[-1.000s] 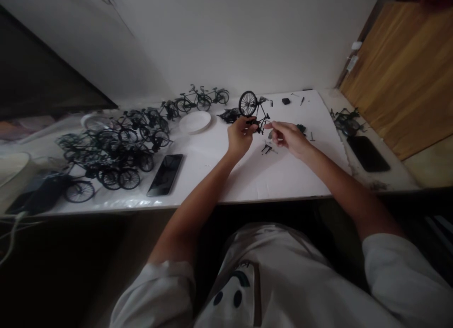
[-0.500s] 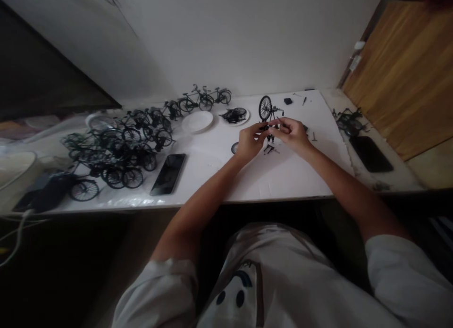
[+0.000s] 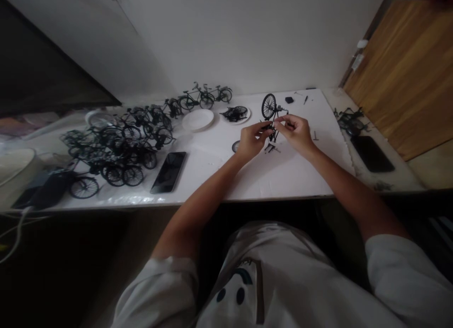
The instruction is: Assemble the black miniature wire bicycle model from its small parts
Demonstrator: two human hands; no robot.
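Note:
A partly built black model bicycle (image 3: pixel 269 106) is held between my hands over the white board, its one visible wheel pointing up and away from me. My left hand (image 3: pixel 253 138) grips its frame from the left with thumb and fingers. From the right, my right hand (image 3: pixel 295 133) pinches at the same frame, its fingertips close to those of the left. Fingers hide the exact spot of contact and any tiny part there. Just below the hands lie small dark parts (image 3: pixel 272 148), and a loose wheel (image 3: pixel 236 146) shows partly beside the left hand.
Many finished model bicycles (image 3: pixel 120 153) crowd the left side. A white plate (image 3: pixel 198 120) stands beside another plate holding dark bicycle parts (image 3: pixel 235 113). One phone (image 3: pixel 169 172) lies on the board (image 3: pixel 283 181), another (image 3: pixel 372 154) at right. A small silver tool (image 3: pixel 316 135) lies right of my hands.
The bicycle and my hands appear slightly shifted to the right, along with a small shift of the view. My right fingertips have moved a little on the frame. Both hands still hold it.

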